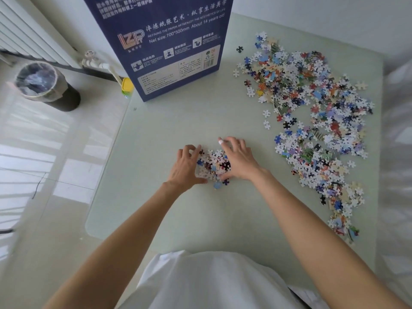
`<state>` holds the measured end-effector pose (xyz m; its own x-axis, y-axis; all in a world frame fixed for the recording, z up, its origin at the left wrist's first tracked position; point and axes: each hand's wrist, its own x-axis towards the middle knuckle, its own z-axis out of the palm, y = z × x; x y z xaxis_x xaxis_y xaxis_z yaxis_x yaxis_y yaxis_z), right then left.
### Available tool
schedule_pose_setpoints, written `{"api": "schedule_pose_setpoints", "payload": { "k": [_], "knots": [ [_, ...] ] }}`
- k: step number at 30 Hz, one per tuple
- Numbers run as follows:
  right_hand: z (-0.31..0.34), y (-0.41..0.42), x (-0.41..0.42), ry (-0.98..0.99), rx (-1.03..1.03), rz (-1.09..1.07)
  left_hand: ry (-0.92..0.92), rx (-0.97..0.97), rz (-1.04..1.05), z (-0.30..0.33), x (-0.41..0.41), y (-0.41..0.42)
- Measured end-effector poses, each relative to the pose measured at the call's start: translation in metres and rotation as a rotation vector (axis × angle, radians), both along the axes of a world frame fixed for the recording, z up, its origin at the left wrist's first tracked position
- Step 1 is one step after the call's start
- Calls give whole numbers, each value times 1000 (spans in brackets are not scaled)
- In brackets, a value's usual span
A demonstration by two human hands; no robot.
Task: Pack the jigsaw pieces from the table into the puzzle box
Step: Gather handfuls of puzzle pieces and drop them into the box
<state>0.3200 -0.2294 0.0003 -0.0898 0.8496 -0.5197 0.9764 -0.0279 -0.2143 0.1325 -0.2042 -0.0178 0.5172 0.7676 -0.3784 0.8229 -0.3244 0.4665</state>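
Jigsaw pieces (312,121) lay spread in a long, loose heap down the right side of a pale green counter (178,215). A tall dark blue puzzle box (169,45) stood upright at the upper centre of the frame, printed back facing the camera; its inside was not visible. At lower centre, a small pile of pieces (214,166) sat between both hands. The left hand (186,168) cupped the pile's left edge, fingers curled and partly open, touching the pieces. The right hand (237,159) pressed against the pile's right edge, fingers spread and bent, one fingertip wrapped in white. At upper left, a lined bin (42,84) stood on the floor.
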Motion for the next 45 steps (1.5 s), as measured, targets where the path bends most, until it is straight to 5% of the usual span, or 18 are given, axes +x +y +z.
{"api": "schedule_pose_setpoints", "payload": {
  "k": [7,30,45],
  "knots": [
    [-5,-14,-23,190,55,-137,-44,-121,-36,6,13,-6],
    [-6,-26,-28,332,65,-382,-77,-167,44,5,17,2],
    [0,-34,-21,461,167,-511,-302,-285,161,4,9,0]
  ]
}}
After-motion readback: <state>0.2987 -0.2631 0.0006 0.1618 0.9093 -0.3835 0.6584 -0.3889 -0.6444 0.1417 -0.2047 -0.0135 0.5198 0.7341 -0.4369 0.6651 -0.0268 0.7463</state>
